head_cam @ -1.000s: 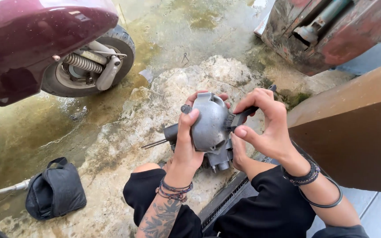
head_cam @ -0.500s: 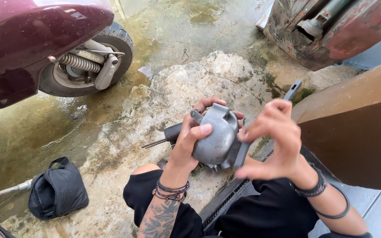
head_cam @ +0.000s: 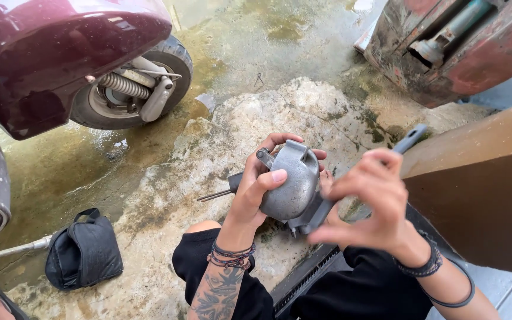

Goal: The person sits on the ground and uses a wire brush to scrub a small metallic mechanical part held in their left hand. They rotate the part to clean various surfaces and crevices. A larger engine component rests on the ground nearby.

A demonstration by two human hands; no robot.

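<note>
The left hand (head_cam: 255, 195) grips a domed grey metal housing (head_cam: 291, 181) above the person's knees, thumb across its face. The right hand (head_cam: 365, 204), blurred, clasps a grey tool (head_cam: 407, 141) against the housing's right side. A scooter wheel (head_cam: 131, 89) stands far left, a black bag (head_cam: 84, 252) near left.

Saw no packages, labels, signs or screens anywhere in the frame, from upper left to lower right.
</note>
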